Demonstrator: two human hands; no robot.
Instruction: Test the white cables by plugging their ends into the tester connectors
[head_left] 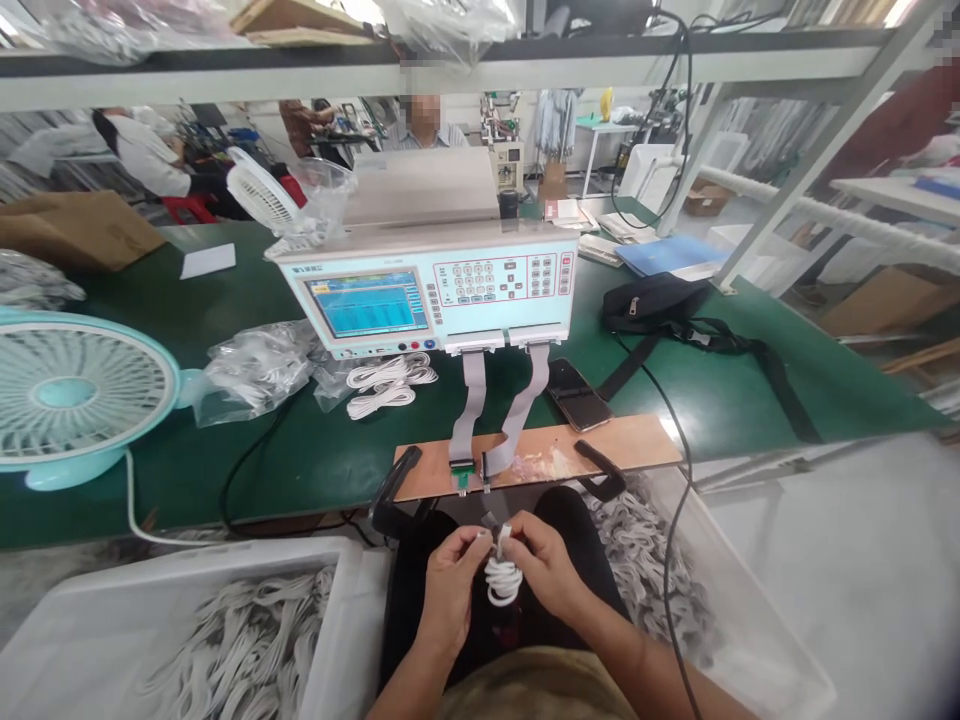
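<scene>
A coiled white cable hangs between my two hands, above my lap. My left hand pinches one end of it between thumb and fingers. With my right hand I grip the other end, where a white connector sticks up past the fingertips. Just beyond the hands, two grey ribbon cables run from a tester with a lit blue screen down to small connectors at the edge of a wooden board. One connector sits on a green circuit board. Both connectors are apart from the cable.
White bins of bundled cables stand left and right of my lap. Black clamps hold the board. On the green table lie a phone, coiled cables, a fan and a black bag. People sit beyond.
</scene>
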